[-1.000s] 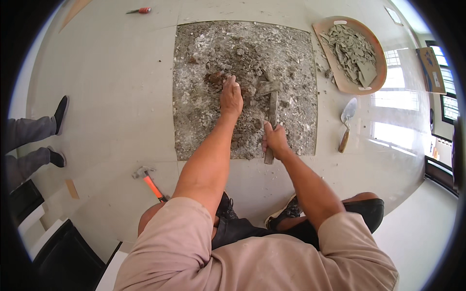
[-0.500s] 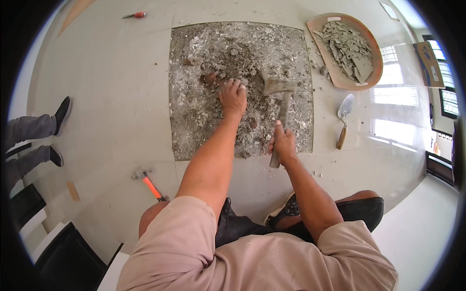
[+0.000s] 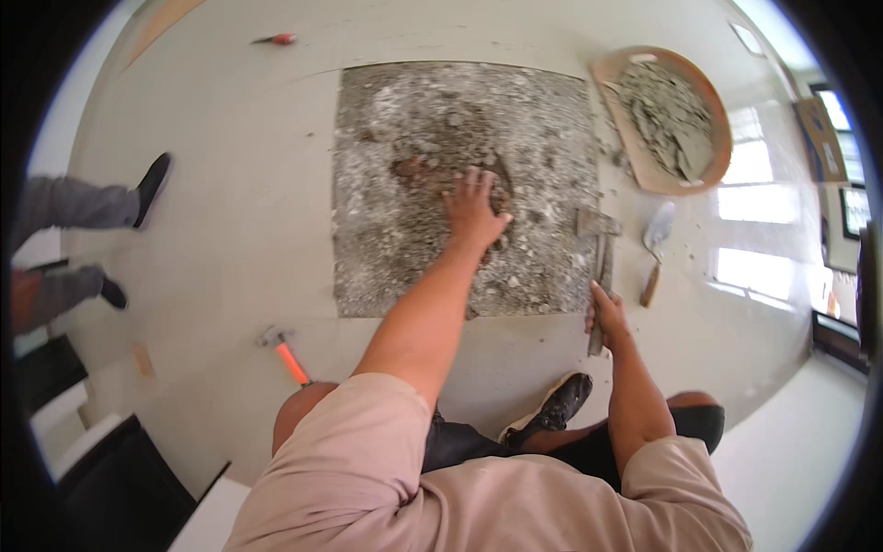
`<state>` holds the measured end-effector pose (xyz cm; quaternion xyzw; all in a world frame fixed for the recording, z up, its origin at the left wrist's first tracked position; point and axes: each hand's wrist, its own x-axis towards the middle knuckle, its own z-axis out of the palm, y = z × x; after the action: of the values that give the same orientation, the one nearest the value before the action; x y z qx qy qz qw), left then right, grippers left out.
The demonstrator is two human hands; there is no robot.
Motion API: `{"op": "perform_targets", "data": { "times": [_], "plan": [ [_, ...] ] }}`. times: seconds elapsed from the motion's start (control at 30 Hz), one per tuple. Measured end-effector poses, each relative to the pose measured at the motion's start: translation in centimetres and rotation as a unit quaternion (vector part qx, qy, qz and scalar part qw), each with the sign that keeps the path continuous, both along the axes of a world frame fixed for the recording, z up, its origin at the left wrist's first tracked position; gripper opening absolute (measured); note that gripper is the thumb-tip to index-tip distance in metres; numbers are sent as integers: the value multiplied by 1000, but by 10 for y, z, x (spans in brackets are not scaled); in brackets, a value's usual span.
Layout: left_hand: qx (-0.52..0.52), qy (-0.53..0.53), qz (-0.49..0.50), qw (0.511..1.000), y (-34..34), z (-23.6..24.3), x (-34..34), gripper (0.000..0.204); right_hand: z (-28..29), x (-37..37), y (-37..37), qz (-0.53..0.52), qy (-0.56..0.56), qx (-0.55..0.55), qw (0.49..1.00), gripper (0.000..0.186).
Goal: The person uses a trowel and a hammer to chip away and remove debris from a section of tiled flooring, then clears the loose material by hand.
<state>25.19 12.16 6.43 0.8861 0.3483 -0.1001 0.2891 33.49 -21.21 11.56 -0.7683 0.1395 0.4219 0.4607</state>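
using the rubble patch (image 3: 543,230) (square of exposed, broken-up bed in the pale tiled floor) as reference. well left of it: another person's dark shoes (image 3: 154,189) and grey trouser legs (image 3: 87,201). left of its near edge: thin wood strip (image 3: 143,359) on the floor; closer in, off the near-left corner, orange-handled hammer (image 3: 292,363) lying down, handle end toward the wearer's knee. past its far-left corner: small red-handled tool (image 3: 280,40), too blurred to name. inside the patch, left of centre: reddish chunk (image 3: 411,169). around patch centre: left hand (image 3: 475,216), palm down over the loose rubble, fingers spread, thumb out right; can't tell if anything's under the palm. at its right edge, toward the near corner: right hand (image 3: 609,313) wrapped round the handle of a worn hammer (image 3: 603,262), head pointing away from the wearer; can't tell if it touches the floor. right of patch: wooden-handled trowel (image 3: 657,244) lying flat; beside the far-right corner, orange tub (image 3: 720,152) with grey shards (image 3: 667,120). far right: cardboard box (image 3: 819,138).
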Motion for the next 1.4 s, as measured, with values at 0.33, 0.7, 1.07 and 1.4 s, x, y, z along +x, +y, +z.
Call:
{"op": "perform_targets", "data": {
  "times": [0.33,0.7,1.07,1.4],
  "plan": [
    [6,-125,98,987,-28,9,-6,72,-58,14,-50,199,-405,-337,826,60],
    [137,79,114,981,132,24,-103,74,-57,17,-31,164,-435,-359,809,54],
    [283,107,99,948,211,-39,-149,66,-66,8,-2,177,-430,-470,750,52],
    [285,-46,141,947,217,-54,-156,58,-79,14,-13,196,-439,-486,730,51]
  ]
}}
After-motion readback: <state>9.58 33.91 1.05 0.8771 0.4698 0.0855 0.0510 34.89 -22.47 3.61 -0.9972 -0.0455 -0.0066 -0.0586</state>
